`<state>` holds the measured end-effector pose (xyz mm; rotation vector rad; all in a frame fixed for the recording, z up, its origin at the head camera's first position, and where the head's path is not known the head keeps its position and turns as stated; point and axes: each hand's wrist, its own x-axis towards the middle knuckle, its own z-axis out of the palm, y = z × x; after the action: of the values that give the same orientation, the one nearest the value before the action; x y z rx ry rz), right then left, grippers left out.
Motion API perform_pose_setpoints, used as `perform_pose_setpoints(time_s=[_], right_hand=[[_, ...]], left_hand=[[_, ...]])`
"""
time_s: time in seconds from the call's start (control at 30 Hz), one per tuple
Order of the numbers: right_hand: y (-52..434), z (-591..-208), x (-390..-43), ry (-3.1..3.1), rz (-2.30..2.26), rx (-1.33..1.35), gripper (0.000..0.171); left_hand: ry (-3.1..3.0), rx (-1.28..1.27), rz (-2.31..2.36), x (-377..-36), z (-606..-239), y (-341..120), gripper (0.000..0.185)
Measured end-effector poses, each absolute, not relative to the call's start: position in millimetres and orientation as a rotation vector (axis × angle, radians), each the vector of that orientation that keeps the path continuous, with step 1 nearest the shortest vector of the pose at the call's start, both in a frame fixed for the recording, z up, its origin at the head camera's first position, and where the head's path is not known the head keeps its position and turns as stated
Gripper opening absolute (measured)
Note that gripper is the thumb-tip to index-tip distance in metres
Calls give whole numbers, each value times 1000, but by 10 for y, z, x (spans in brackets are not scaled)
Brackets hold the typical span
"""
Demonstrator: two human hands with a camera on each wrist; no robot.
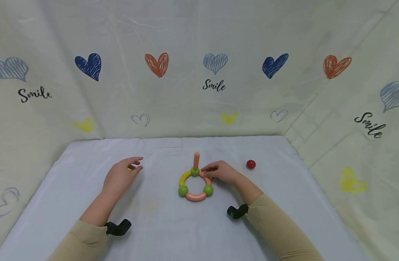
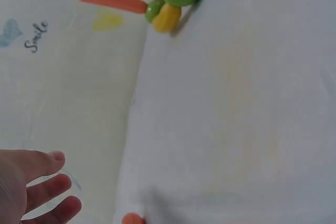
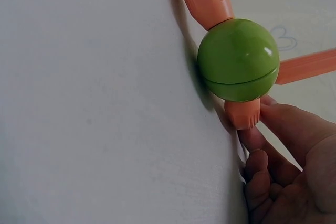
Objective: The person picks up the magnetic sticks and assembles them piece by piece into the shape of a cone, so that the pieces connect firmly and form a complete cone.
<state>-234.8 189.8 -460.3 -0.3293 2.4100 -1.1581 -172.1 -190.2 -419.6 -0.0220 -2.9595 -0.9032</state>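
Head view: right hand (image 1: pixel 221 171) pinches one curved orange rod (image 1: pixel 207 181) of toy ring (image 1: pixel 183 190); left hand (image 1: pixel 120 177) hovers, fingers (image 2: pixel 50 190) relaxed.

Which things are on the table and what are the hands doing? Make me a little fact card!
Ring: three green balls, one yellow curve, two orange curves
Orange stick: stands up from the far ball
Right hand: pinches the ring's right orange curve
Left hand: off the ring, fingers relaxed, yellow bit showing between them
Red ball: on the cloth, right of the ring
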Motion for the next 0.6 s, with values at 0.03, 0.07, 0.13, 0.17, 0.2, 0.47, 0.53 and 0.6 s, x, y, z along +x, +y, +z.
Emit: perform_pose_setpoints(time_s=[0.03, 0.07, 0.13, 0.17, 0.2, 0.47, 0.53, 0.6], right_hand=[[1900, -4600, -2350, 2409, -1158, -331, 24], [1902, -4597, -2350, 2407, -1160, -332, 24], [1904, -4587, -2347, 2404, -1162, -333, 24], [1908, -4587, -2346, 2404, -1162, -332, 25], [1911, -4585, -2344, 2403, -1164, -330, 25], [1918, -4585, -2343, 2400, -1162, -336, 25], [1912, -4584, -2344, 2400, -1159, -342, 25], [1906, -4589, -2351, 2405, -1153, -348, 25]], left_hand=[[-2971, -8, -889, -1702, -4200, -1961, 44], [-2983, 3, -877, -1685, -4205, -2015, 44], [-3002, 14, -846, -1652, -4219, -2104, 46], [-3013, 12, -822, -1638, -4226, -2139, 46], [-3021, 6, -796, -1630, -4237, -2169, 46], [-3077, -15, -586, -1613, -4306, -2258, 42], [-3061, -48, -560, -1614, -4320, -2256, 43], [-3035, -96, -530, -1622, -4346, -2258, 43]])
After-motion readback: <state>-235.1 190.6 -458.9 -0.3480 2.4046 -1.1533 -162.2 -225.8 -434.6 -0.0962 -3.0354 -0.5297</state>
